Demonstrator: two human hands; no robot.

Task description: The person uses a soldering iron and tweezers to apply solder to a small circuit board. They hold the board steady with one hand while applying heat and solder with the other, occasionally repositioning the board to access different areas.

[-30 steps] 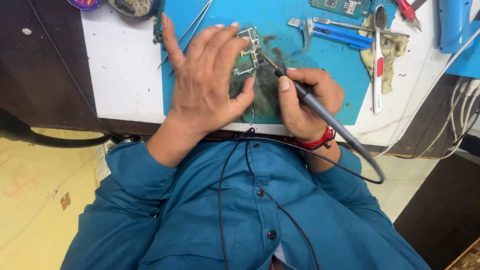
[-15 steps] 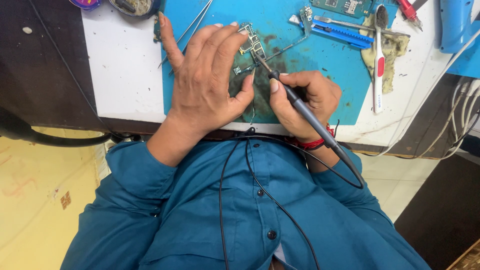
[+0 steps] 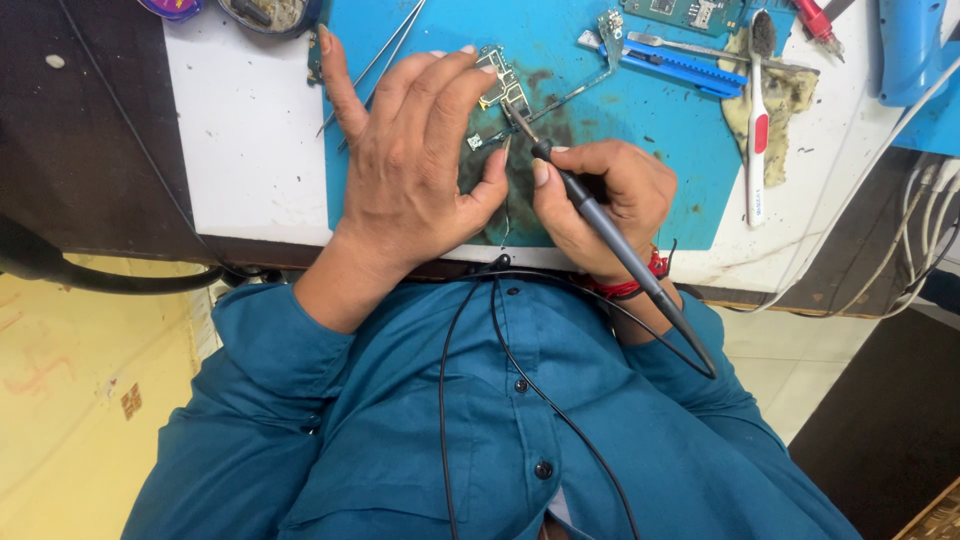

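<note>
Circuit board (image 3: pixel 497 78) under the iron's tip, upper middle of the frame, on the blue mat (image 3: pixel 680 130).

The left hand (image 3: pixel 415 165) lies flat with fingers spread, pinning the board. To its right, the right hand (image 3: pixel 600 205) pinches the soldering iron (image 3: pixel 600 225) like a pen. A second ago the tip sat lower on the mat; it has since moved up onto the board, so contact looks made.

Right hand (image 3: pixel 600 200) holds soldering iron (image 3: pixel 610 240) on circuit board (image 3: pixel 500 80).
</note>
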